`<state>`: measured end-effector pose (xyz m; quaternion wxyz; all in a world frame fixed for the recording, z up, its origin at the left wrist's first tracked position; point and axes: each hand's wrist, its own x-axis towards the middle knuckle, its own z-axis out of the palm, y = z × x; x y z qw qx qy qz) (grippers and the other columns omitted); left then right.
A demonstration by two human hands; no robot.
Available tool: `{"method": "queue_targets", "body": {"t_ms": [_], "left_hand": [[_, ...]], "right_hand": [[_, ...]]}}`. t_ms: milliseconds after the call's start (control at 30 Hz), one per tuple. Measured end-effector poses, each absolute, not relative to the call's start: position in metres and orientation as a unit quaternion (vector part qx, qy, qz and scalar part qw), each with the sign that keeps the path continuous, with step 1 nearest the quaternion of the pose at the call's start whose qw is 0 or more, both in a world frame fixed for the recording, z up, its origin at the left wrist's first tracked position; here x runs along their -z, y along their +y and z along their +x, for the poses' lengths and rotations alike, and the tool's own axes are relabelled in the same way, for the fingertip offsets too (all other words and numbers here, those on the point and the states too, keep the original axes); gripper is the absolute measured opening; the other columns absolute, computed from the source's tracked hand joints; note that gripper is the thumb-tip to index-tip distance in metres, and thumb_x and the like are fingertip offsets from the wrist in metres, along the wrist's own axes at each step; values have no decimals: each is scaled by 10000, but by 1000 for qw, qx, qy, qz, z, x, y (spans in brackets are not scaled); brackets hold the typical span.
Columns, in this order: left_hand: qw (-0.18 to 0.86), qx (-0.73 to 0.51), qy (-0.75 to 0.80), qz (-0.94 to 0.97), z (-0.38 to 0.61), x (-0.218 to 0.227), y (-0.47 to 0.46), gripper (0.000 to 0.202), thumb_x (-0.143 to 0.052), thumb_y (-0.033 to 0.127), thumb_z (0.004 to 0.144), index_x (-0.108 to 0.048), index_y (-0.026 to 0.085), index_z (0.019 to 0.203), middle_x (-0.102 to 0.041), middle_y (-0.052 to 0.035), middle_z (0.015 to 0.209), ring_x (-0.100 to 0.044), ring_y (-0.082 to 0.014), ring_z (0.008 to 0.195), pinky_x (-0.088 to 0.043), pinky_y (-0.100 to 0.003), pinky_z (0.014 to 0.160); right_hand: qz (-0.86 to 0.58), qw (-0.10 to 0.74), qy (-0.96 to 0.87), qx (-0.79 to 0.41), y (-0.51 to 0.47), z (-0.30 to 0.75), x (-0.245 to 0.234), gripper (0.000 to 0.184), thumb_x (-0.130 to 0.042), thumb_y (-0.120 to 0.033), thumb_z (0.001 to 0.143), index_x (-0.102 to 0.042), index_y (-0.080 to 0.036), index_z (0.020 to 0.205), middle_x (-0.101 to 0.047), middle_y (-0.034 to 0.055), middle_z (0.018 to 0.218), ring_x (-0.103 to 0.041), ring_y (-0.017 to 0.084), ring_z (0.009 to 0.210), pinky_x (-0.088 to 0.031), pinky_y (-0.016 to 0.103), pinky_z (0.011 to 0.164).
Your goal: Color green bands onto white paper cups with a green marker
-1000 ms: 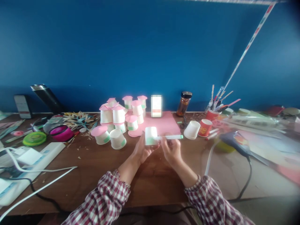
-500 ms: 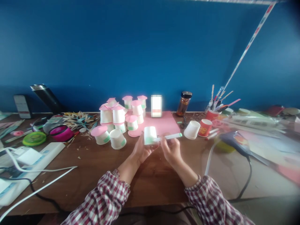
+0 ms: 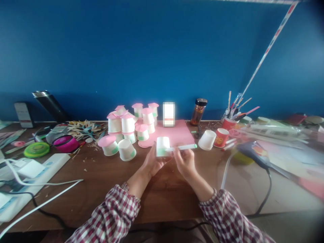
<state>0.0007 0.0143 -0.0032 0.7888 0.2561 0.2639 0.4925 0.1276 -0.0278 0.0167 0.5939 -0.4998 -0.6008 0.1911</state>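
- So, a white cup [image 3: 162,143] is gripped in the left hand [image 3: 153,162]
- Marker [image 3: 186,147] is pinched in the right hand [image 3: 185,161], angled nearly crosswise, tip end aimed left at the cup

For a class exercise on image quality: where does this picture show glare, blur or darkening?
Head view, centre: the screen glares white, coarsely pixelated; head view, left hand: the top of the cup looks washed out; head view, right: the bag is smeared; head view, top-right: the corner darkens.

Matt paper cup [image 3: 162,142], smooth plastic marker [image 3: 186,147], wood-grained brown tabletop [image 3: 167,199].
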Motion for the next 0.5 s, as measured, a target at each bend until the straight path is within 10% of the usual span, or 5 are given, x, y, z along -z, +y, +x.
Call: {"method": "queue_targets", "body": {"t_ms": [500], "left_hand": [[775, -506, 279, 258, 1, 8, 16, 464, -481, 537, 852, -645, 111, 940, -696, -114, 841, -659, -213, 744, -538, -344, 704]], "right_hand": [[-466, 583, -626, -225, -29, 127, -16, 188, -509, -252, 864, -602, -165, 726, -618, 2, 597, -584, 128, 530, -461, 212, 519]]}}
